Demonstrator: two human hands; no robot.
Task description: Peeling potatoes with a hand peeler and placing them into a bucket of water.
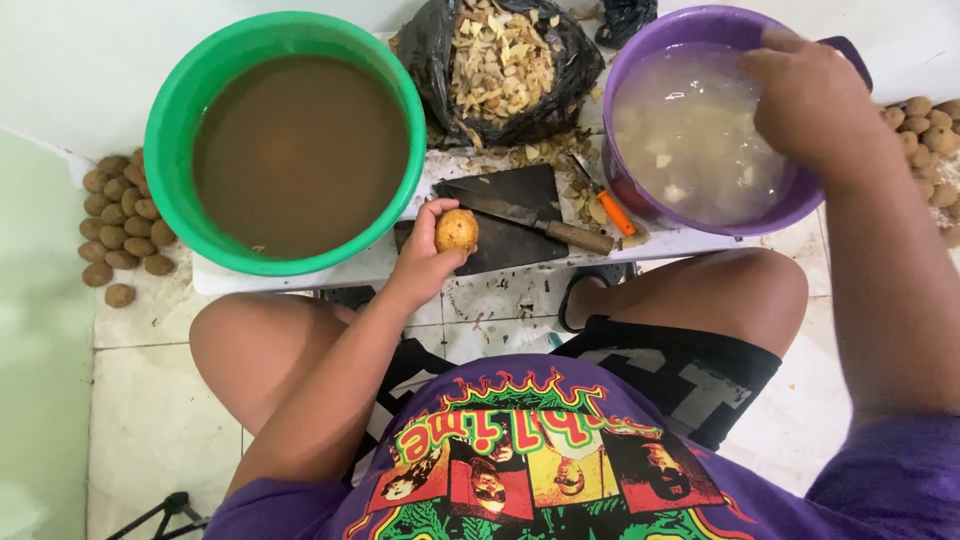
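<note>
My left hand (pixel 425 252) grips a small, peeled-looking yellow potato (pixel 457 231) just in front of the green basin (pixel 175 110), which is full of muddy brown water. My right hand (pixel 805 95) reaches into the purple basin (pixel 625 75) of cloudy water with pale potato pieces; its fingers dip at the far right rim and I cannot see whether they hold anything. A cleaver (pixel 520 215) with a wooden handle lies on a dark cutting board (pixel 510 250) between the basins. An orange-handled peeler (pixel 612 210) rests beside it.
A black bag (pixel 430 50) heaped with potato peelings sits behind the board. Unpeeled brown potatoes lie in piles on the floor at the left (pixel 120 220) and at the right (pixel 930 125). The basins stand on a low white board (pixel 300 275). My bare knees flank a sandal (pixel 590 290).
</note>
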